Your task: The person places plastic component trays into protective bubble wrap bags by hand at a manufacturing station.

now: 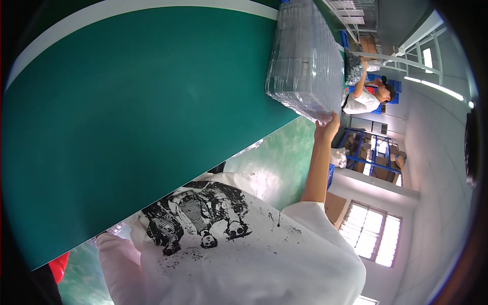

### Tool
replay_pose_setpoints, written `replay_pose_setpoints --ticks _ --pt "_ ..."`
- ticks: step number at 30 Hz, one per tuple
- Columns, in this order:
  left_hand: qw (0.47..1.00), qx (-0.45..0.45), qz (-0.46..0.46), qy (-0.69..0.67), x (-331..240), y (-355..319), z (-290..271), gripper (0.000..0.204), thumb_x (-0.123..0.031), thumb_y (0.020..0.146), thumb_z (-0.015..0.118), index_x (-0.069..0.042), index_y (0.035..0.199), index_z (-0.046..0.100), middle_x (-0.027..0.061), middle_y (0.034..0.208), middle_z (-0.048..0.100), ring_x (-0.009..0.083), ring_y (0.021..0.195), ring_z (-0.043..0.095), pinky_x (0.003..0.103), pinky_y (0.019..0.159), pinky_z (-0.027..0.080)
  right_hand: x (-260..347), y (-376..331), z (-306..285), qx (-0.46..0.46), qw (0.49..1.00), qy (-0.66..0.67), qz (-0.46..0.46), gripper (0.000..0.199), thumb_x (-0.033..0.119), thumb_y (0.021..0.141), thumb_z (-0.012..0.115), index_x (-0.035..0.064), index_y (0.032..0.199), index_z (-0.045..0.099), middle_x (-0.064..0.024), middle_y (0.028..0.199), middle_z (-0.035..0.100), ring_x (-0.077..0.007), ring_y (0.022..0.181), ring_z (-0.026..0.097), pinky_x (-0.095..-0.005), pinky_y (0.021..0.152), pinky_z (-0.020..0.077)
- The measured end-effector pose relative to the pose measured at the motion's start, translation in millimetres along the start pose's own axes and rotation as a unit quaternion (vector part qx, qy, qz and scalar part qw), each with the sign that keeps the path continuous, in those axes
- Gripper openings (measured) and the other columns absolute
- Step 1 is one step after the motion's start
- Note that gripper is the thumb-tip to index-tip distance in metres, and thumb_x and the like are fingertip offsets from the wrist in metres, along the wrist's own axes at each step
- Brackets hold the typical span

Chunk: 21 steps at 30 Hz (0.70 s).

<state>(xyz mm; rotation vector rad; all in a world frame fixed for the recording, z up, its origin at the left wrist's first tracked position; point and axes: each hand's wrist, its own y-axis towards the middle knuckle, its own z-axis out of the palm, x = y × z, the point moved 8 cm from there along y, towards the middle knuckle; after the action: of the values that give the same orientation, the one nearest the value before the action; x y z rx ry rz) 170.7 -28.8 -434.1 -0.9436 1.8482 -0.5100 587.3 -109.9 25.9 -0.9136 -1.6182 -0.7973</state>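
At the upper right, a tall stack of clear plastic trays (305, 61) stands on the green table, near its edge. My right arm reaches up to the stack. My right hand (328, 127) grips the near lower corner of it, with the fingers curled at the rim and partly hidden. A pale, pinkish sleeve (119, 264) shows at the lower left by the table edge, and no left hand can be made out there.
The green tabletop (152, 101) has a white border (152, 6). Beyond the stack, a person (363, 101) in a white shirt and dark cap handles a bag of small grey pieces (353, 68). Blue shelving (373, 152) holds cardboard boxes. Something red (59, 267) shows at lower left.
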Motion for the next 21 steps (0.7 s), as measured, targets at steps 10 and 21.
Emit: replay_pose_setpoints --ticks 10,21 --pt "0.996 -0.034 -0.051 -0.07 -16 -12 -34 0.043 -0.043 0.077 0.063 -0.004 0.095 0.067 0.0124 0.096 0.067 0.0262 0.086 0.066 0.039 0.075 0.053 81 177 13 -0.114 0.775 -0.527 -0.33 0.061 0.028 0.076 0.06 -0.0096 0.123 0.049 -0.0287 0.118 0.056 -0.0392 0.107 0.055 -0.0416 0.096 0.0407" --pt "0.988 -0.03 -0.102 -0.112 16 -18 -5 0.044 -0.044 0.077 0.065 -0.003 0.094 0.067 0.013 0.095 0.067 0.0261 0.085 0.066 0.039 0.074 0.053 108 -38 183 0.188 0.642 -0.502 -0.548 0.063 0.044 0.085 0.061 -0.001 0.127 0.047 -0.0215 0.127 0.05 -0.0387 0.113 0.051 -0.0407 0.094 0.0419"
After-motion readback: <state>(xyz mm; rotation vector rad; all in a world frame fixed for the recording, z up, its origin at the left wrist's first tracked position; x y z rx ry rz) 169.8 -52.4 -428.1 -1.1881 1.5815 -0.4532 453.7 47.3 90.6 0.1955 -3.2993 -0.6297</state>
